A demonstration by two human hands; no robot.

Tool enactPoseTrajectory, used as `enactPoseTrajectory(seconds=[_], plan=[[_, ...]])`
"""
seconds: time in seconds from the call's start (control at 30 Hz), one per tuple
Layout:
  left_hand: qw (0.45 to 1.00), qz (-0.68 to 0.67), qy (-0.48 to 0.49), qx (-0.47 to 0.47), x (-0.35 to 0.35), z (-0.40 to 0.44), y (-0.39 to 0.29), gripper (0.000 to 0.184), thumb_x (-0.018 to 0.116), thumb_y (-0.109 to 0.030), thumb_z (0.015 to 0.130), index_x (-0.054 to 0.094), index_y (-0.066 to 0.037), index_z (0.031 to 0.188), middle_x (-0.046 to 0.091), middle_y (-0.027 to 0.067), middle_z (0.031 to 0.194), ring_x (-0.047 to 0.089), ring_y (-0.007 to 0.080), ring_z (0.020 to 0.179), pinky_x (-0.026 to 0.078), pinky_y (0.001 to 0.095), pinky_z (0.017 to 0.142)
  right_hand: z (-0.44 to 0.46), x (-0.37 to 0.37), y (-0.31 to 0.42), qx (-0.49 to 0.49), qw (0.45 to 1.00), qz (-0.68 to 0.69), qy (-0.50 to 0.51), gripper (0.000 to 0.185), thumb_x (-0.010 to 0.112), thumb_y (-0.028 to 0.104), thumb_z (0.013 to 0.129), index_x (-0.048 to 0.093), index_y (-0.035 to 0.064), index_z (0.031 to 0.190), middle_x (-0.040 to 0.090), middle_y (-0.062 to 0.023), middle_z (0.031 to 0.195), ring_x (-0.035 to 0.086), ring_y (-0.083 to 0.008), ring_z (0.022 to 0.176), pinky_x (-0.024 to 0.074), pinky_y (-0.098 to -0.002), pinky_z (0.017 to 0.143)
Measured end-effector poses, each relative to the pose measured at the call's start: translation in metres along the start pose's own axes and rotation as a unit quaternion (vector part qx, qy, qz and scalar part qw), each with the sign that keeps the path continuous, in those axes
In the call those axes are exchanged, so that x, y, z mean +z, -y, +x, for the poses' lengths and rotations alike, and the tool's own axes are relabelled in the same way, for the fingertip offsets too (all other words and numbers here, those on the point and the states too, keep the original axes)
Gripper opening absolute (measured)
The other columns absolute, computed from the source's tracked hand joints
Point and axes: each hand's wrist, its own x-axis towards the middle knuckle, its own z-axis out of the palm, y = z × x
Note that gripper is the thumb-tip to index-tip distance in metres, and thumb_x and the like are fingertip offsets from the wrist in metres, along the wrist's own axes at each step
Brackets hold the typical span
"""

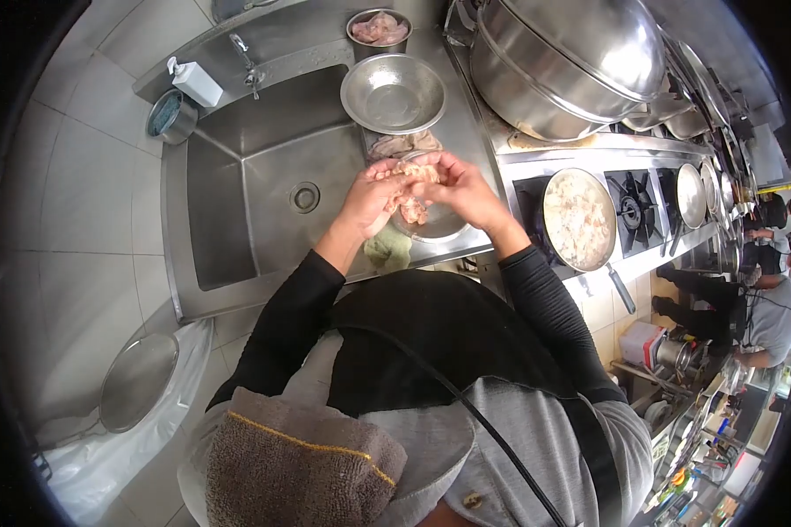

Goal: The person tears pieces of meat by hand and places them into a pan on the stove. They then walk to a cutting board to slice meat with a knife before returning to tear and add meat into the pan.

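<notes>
Holding raw meat (426,173) in curled fingers (444,158) of left hand (369,202) and right hand (473,198), over metal bowl (444,224) near worktop's (466,132) front edge.

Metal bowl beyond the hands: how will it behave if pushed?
The metal bowl is probably light for its size, since no food shows inside. Its shiny metal suggests stiffness; the smooth counter may let it slide.

hands (369,198) (468,193) hold meat (413,212) over metal bowl (444,230)
</notes>
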Motion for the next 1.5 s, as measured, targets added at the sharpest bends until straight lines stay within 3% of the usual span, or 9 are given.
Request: enactPoseTrajectory(seconds=[0.1, 0.47, 0.7, 0.93, 1.03, 1.17, 1.2, 1.27, 1.5], plan=[[1.0, 0.028, 0.008, -0.01, -0.001, 0.004, 0.001, 0.017, 0.059, -0.007, 0.093, 0.055, -0.003, 0.109, 0.065, 0.007, 0.098, 0.064, 0.0159, 0.085, 0.05, 0.0269, 0.069, 0.0, -0.003, -0.009, -0.013, 0.997, -0.071, -0.011, 0.018, 0.066, 0.001, 0.086, 0.061, 0.001, 0.103, 0.067, -0.0048, 0.09, 0.065, -0.0105, 0.073, 0.0515, -0.0213, 0.066], [0.996, -0.051, 0.06, -0.039, -0.004, -0.005, -0.011, 0.022, 0.06, -0.019, 0.093, 0.062, -0.001, 0.105, 0.066, 0.0107, 0.095, 0.065, 0.0248, 0.086, 0.05, 0.0311, 0.07, -0.016, -0.017, 0.016, 0.071, 0.893, 0.445, -0.019, 0.011, 0.057, 0.017, 0.094, 0.06, 0.0071, 0.091, 0.065, -0.0093, 0.082, 0.061, -0.0166, 0.066, 0.0478, -0.0262, 0.057], [0.999, -0.002, -0.043, -0.026, -0.003, -0.003, -0.004, 0.011, 0.058, -0.015, 0.094, 0.061, -0.005, 0.093, 0.068, 0.012, 0.097, 0.064, 0.0215, 0.095, 0.05, 0.0308, 0.087, -0.022, -0.038, -0.033, 0.038, 0.911, 0.409, -0.037, 0.007, 0.061, 0.008, 0.089, 0.055, 0.0063, 0.094, 0.067, -0.0149, 0.096, 0.057, -0.0113, 0.063, 0.041, -0.0198, 0.049], [0.995, -0.024, 0.079, -0.059, -0.046, 0.001, 0.001, 0.011, 0.056, -0.019, 0.096, 0.059, -0.01, 0.093, 0.053, 0.0015, 0.072, 0.048, 0.0046, 0.058, 0.031, 0.0196, 0.041, -0.075, -0.053, -0.023, 0.061, 0.91, 0.385, -0.141, 0.033, 0.065, 0.033, 0.093, 0.045, 0.017, 0.072, 0.044, 0.0056, 0.06, 0.028, -0.0052, 0.045, 0.0224, -0.0215, 0.04], [0.98, -0.075, 0.174, -0.067, -0.058, 0.004, 0.003, 0.012, 0.054, -0.02, 0.097, 0.057, -0.009, 0.101, 0.056, 0.0025, 0.079, 0.048, 0.0052, 0.061, 0.032, 0.0195, 0.043, -0.104, -0.088, -0.013, 0.094, 0.93, 0.065, -0.351, 0.036, 0.07, 0.039, 0.088, 0.049, 0.0158, 0.069, 0.042, 0.0068, 0.056, 0.034, -0.0059, 0.046, 0.0249, -0.0242, 0.042], [0.989, 0.044, -0.103, -0.1, 0.013, -0.013, -0.01, 0.025, 0.052, -0.015, 0.097, 0.053, -0.005, 0.119, 0.061, 0.0088, 0.104, 0.057, 0.0098, 0.078, 0.041, 0.0216, 0.061, -0.143, -0.188, -0.032, 0.061, 0.919, -0.048, -0.387, 0.035, 0.061, 0.014, 0.083, 0.059, -0.0046, 0.113, 0.066, -0.0115, 0.09, 0.064, -0.0169, 0.079, 0.052, -0.0299, 0.07], [0.992, 0.064, -0.04, -0.103, 0.012, -0.011, -0.009, 0.029, 0.052, -0.015, 0.097, 0.052, -0.003, 0.123, 0.061, 0.0099, 0.11, 0.056, 0.0122, 0.088, 0.043, 0.0237, 0.07, -0.151, -0.215, -0.036, 0.08, 0.858, -0.36, -0.357, 0.041, 0.059, 0.013, 0.083, 0.057, -0.0068, 0.119, 0.068, -0.0152, 0.091, 0.066, -0.0186, 0.08, 0.0532, -0.032, 0.072], [0.985, 0.106, 0.087, -0.109, 0.009, -0.007, -0.006, 0.038, 0.053, -0.014, 0.097, 0.048, 0.0, 0.132, 0.059, 0.0121, 0.122, 0.056, 0.017, 0.109, 0.046, 0.028, 0.088, -0.15, -0.253, -0.047, 0.179, 0.84, -0.346, -0.379, 0.05, 0.065, 0.018, 0.08, 0.057, -0.0065, 0.122, 0.07, -0.0204, 0.091, 0.07, -0.0266, 0.078, 0.0545, -0.0353, 0.07], [0.981, 0.151, 0.1, -0.068, 0.015, -0.002, 0.007, 0.034, 0.055, -0.013, 0.096, 0.052, 0.002, 0.126, 0.062, 0.0107, 0.112, 0.058, 0.0152, 0.094, 0.047, 0.0281, 0.081, -0.127, -0.28, -0.061, 0.139, 0.605, -0.652, -0.435, 0.049, 0.072, 0.03, 0.078, 0.063, -0.0011, 0.115, 0.069, -0.0247, 0.083, 0.069, -0.0352, 0.081, 0.0528, -0.044, 0.079]])
